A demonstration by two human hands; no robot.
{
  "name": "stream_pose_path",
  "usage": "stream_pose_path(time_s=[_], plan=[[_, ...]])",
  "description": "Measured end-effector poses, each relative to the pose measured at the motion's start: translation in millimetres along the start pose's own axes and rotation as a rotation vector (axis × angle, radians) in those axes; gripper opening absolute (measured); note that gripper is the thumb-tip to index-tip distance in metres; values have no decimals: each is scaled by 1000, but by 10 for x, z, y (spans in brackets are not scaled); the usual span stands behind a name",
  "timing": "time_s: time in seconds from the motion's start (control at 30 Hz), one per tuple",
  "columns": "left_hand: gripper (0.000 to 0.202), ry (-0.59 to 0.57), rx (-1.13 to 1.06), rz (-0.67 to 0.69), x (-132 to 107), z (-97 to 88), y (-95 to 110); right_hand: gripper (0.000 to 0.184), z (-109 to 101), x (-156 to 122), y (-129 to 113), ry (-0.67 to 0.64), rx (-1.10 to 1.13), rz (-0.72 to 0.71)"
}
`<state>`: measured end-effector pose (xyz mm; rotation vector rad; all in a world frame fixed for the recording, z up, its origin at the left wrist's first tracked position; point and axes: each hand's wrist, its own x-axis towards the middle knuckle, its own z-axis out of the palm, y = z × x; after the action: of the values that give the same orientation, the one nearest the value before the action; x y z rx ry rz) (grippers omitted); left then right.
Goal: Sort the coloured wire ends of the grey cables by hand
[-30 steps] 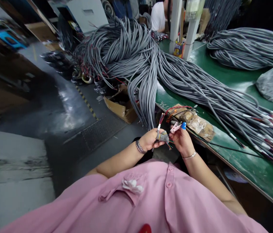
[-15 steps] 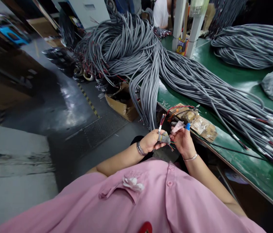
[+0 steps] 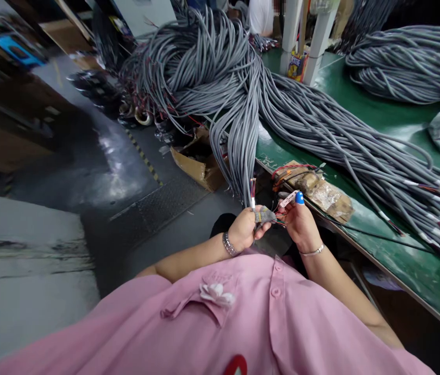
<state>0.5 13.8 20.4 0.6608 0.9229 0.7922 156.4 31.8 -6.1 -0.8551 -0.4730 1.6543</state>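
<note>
My left hand [image 3: 248,226], its thumb in a grey fabric cover, is closed around a grey cable whose stripped end of thin coloured wires [image 3: 253,190] sticks up above the fist. More fine wires [image 3: 281,219] show between the two hands. My right hand [image 3: 300,224] has a blue cover on one finger. Its fingers are curled at those wires, and a small pale pink strip [image 3: 289,198] shows at its fingertips. What exactly the right fingers pinch is partly hidden. Just behind the hands, a bundle of grey cables [image 3: 239,140] hangs over the table edge.
The green table [image 3: 384,260] carries a long spread of grey cables [image 3: 332,130] and a coiled bundle [image 3: 411,62]. A taped wooden block [image 3: 329,198] lies at its edge. An open cardboard box [image 3: 192,169] stands on the floor. Part of another person [image 3: 261,18] shows behind the table.
My right hand has come closer to the left, its fingers now at the wires between them. The pale strip has turned. The whole view has shifted slightly.
</note>
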Motion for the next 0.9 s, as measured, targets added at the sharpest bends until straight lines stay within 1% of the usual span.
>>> stream_pose_path(time_s=[0.1, 0.17, 0.3, 0.37, 0.43, 0.57, 0.63, 0.8, 0.9], plan=[[15, 1, 2, 2, 26, -8, -4, 36, 32, -20, -9, 16, -8, -13], [15, -3, 7, 2, 26, -13, -7, 35, 38, -45, 5, 59, -11, -38], [14, -17, 16, 5, 9, -27, 3, 33, 16, -83, 68, 172, -32, -186], [14, -19, 20, 2, 6, -25, 12, 33, 4, -77, 88, 186, -46, -235], [14, -21, 26, 0, 10, -16, 20, 35, -1, -52, 88, 154, -41, -221], [15, -28, 30, -5, 37, 4, 24, 41, 8, 16, 57, 32, -2, -65], [15, -34, 26, -10, 55, 4, 18, 42, 17, 42, 48, 19, 30, -21], [15, -33, 52, -15, 97, -14, -16, 41, 53, 72, 59, 77, 112, -78], [15, -23, 72, -16, 110, -12, -31, 41, 75, 58, 59, 87, 122, -77]])
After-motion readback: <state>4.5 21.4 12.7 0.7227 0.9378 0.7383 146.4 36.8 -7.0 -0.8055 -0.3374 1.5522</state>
